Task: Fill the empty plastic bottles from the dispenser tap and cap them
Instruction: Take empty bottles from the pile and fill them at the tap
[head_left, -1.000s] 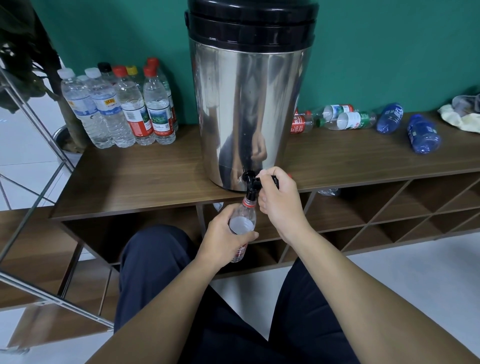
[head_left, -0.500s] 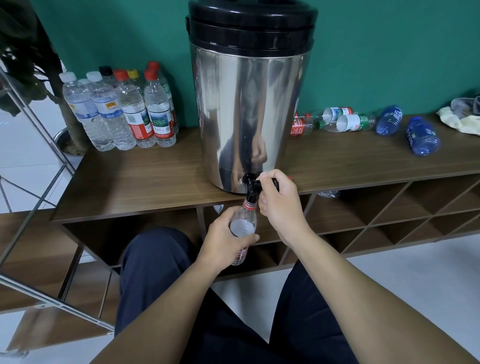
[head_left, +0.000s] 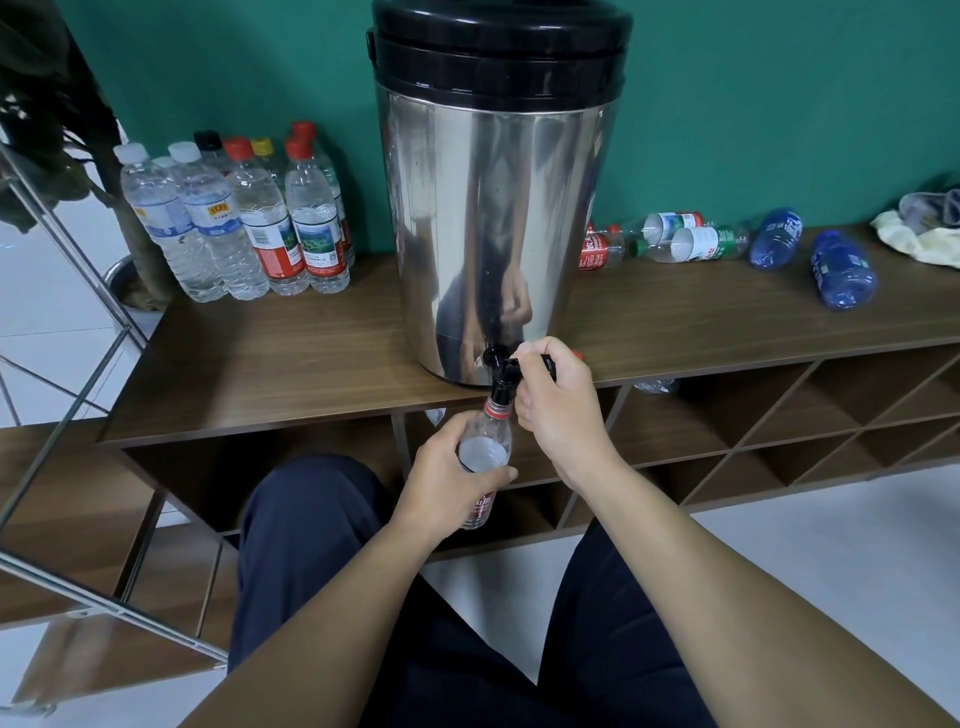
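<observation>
pinching the black tap lever (head_left: 524, 364), the right hand (head_left: 563, 410) feeds water down; the left hand (head_left: 449, 475) curls its fingers round the bottle (head_left: 485, 452), neck right under the spout. filling step, looks nearly full — next comes shutting the tap, then capping. its red label's writing is too small to read.

wooden shelf (head_left: 291, 364), dispenser (head_left: 493, 234), bottles (head_left: 234, 223)
</observation>
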